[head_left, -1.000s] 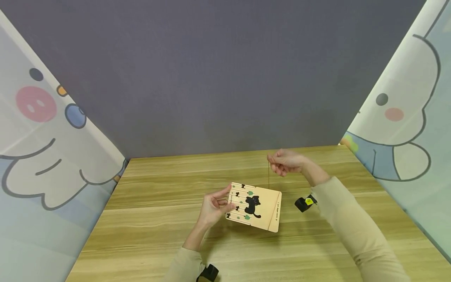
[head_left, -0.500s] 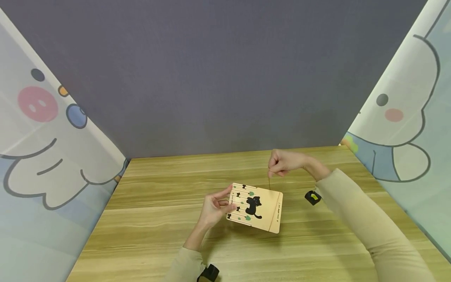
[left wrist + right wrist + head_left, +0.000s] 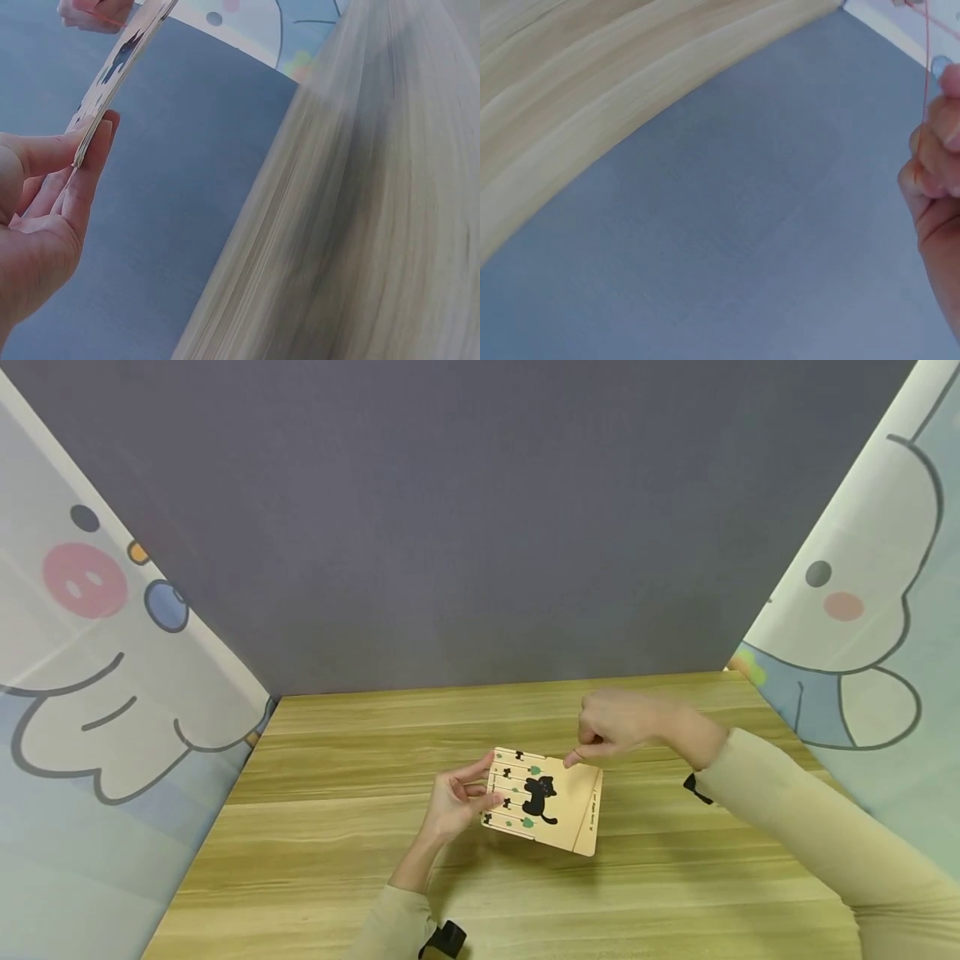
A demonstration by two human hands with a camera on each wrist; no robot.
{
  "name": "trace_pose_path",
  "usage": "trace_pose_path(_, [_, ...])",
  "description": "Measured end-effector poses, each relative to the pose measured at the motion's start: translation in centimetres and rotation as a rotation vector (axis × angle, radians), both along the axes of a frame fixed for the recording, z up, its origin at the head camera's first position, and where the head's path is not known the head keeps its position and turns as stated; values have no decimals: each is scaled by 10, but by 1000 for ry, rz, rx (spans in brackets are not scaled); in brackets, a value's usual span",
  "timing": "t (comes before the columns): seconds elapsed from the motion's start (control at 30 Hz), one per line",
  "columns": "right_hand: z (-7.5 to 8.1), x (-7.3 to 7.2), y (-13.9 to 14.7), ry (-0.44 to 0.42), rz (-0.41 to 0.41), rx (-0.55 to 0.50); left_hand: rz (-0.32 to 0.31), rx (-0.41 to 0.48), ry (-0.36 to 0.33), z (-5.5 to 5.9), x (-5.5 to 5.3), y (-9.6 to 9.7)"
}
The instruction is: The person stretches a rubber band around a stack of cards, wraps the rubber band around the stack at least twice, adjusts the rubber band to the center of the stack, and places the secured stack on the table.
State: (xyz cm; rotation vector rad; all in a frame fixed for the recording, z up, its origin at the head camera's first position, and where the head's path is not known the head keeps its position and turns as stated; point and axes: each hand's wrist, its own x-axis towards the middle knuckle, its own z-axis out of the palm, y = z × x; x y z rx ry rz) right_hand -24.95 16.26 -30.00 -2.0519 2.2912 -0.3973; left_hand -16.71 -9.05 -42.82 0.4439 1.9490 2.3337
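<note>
My left hand (image 3: 448,810) pinches the left end of a thin cream notebook (image 3: 564,789), thumb on the cover and fingers behind. The cover shows a black cat, small black figures and green leaf shapes. The left wrist view catches the notebook edge-on, tilted above the table. My right hand (image 3: 618,722) is curled, its thumb pointing down right at the notebook's top edge in the head view. A thin orange-red cord (image 3: 928,56) runs tight from its curled fingers in the right wrist view. Near the notebook's right end, a slanting line crosses the cover.
The wood-grain table (image 3: 322,777) lies under both hands. A grey panel (image 3: 480,527) rises behind it, and cartoon-print panels (image 3: 82,652) stand at either side. Black wrist straps (image 3: 446,937) show at the sleeves.
My right hand has come down and turned over from above the notebook to its top edge, shortening the visible stretch of cord. The left hand and notebook have barely moved.
</note>
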Motion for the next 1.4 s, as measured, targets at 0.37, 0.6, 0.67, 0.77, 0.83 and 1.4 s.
trace_pose_path(0.37, [-4, 11, 1, 267, -161, 194, 41, -28, -16, -2, -2, 1])
trace_pose_path(0.6, [-6, 19, 2, 123, -250, 277, 91, -18, 2, -5, -2, 0])
trace_pose_path(0.67, [-8, 21, 2, 85, -272, 291, 105, -19, 7, -6, -2, -1])
trace_pose_path(0.77, [-12, 23, 4, 12, -306, 272, 139, -19, 7, -7, -3, -3])
trace_pose_path(0.83, [-15, 24, 5, -58, -319, 233, 159, -16, 7, -7, -4, -4])
trace_pose_path(1.4, [-39, 32, 7, -202, -461, -97, 284, 12, -28, -1, -6, -4])
